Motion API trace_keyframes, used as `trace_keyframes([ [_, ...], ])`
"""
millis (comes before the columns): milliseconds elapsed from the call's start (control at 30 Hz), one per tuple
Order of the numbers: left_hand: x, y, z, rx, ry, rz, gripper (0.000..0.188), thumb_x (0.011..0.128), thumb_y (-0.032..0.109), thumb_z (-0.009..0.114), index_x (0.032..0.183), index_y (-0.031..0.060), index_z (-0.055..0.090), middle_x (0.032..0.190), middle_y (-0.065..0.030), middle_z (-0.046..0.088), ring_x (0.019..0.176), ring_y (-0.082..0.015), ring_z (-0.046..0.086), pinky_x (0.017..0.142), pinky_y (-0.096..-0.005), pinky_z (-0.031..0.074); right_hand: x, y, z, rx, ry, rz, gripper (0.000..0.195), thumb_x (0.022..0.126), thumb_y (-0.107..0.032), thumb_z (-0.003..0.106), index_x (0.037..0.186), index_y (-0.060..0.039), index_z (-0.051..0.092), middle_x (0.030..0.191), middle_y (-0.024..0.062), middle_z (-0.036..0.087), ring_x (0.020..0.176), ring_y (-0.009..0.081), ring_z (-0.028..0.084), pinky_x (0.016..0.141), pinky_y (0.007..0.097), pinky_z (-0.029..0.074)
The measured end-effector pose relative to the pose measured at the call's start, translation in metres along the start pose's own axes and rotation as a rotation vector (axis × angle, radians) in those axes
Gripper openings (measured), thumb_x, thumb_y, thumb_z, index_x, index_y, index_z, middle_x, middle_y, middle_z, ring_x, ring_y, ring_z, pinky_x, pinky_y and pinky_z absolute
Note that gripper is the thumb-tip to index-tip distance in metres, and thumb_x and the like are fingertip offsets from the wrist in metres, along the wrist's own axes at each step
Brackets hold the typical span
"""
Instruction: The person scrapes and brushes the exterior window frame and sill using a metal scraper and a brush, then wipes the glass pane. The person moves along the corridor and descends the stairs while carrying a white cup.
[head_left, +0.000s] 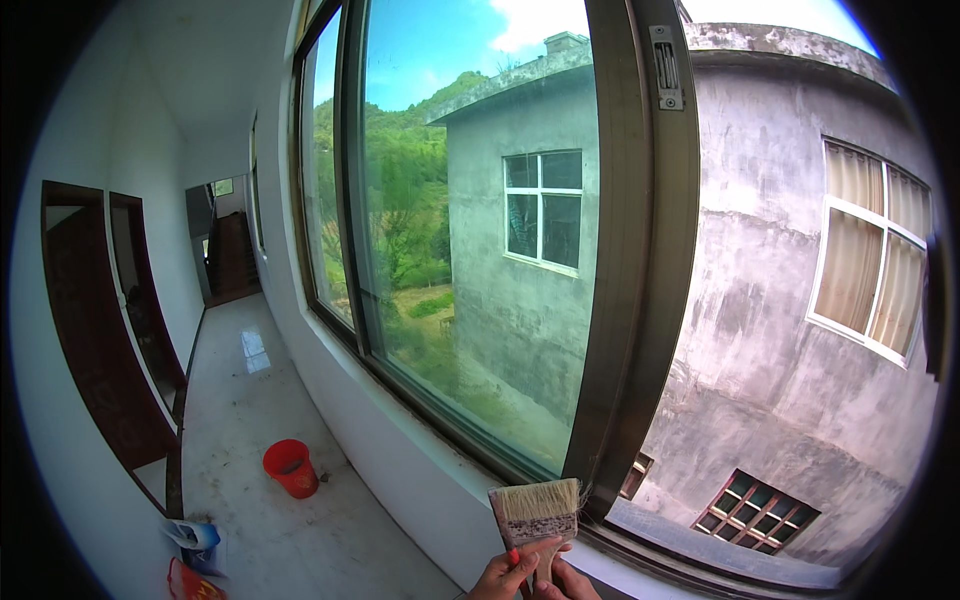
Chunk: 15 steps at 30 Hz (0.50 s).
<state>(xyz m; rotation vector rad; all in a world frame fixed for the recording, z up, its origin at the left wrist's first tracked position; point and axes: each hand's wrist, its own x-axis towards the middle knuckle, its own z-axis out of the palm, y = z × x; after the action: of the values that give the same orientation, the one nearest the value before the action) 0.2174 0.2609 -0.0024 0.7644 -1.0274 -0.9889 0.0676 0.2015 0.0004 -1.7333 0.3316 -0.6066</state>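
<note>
A wide paintbrush (541, 517) with pale bristles and a wooden handle is upright at the bottom of the view, near the lower corner of the sliding window sash (622, 300). Around its handle, my left hand (504, 577) is closed from the left side; something small and red shows by its fingers. On the right of the handle, my right hand (568, 581) grips it low down. Some bristles splay out at the brush's right edge, beside the brown metal frame. Both hands are partly cut off by the picture's lower edge.
A red bucket (291, 469) stands on the tiled floor (247, 405) to the left. Bags (196, 544) lie near the left wall. The white window sill (420, 442) runs along the wall below the glass. Right of the sash, the window opening faces a grey building (757, 322).
</note>
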Motion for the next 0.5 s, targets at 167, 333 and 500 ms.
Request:
trace_keyframes([
  [167,0.027,-0.008,0.032,-0.03,0.098,0.181,0.035,0.101,0.025,0.043,0.126,0.0024,0.053,0.081,-0.0066,0.065,0.06,-0.0118,0.061,0.048,-0.0236,0.048,-0.033,-0.037,-0.092,-0.328,0.249,-0.077,0.03,0.099,-0.019,0.049,0.121,0.0014,0.049,0.075,0.0083,0.058,0.059,0.0133,0.054,0.056,0.0254,0.046],
  [333,0.038,-0.005,0.012,-0.143,0.184,-0.07,0.031,0.103,0.026,0.04,0.113,0.002,0.057,0.073,-0.0014,0.053,0.05,-0.0059,0.04,0.044,-0.0213,0.032,0.023,-0.091,-0.225,-0.186,0.889,-0.319,0.029,0.094,-0.014,0.058,0.12,-0.0026,0.055,0.07,-0.0061,0.046,0.053,0.0006,0.036,0.046,0.0161,0.029],
  [500,0.035,-0.027,0.001,-0.218,0.311,-0.057,0.028,0.102,0.024,0.042,0.108,0.0013,0.057,0.068,-0.0022,0.053,0.048,-0.0061,0.041,0.043,-0.0208,0.033,0.139,-0.104,-0.304,-0.359,0.425,-0.071,0.033,0.087,-0.01,0.066,0.12,-0.0027,0.061,0.068,-0.0073,0.05,0.053,0.0013,0.039,0.046,0.0184,0.03],
])
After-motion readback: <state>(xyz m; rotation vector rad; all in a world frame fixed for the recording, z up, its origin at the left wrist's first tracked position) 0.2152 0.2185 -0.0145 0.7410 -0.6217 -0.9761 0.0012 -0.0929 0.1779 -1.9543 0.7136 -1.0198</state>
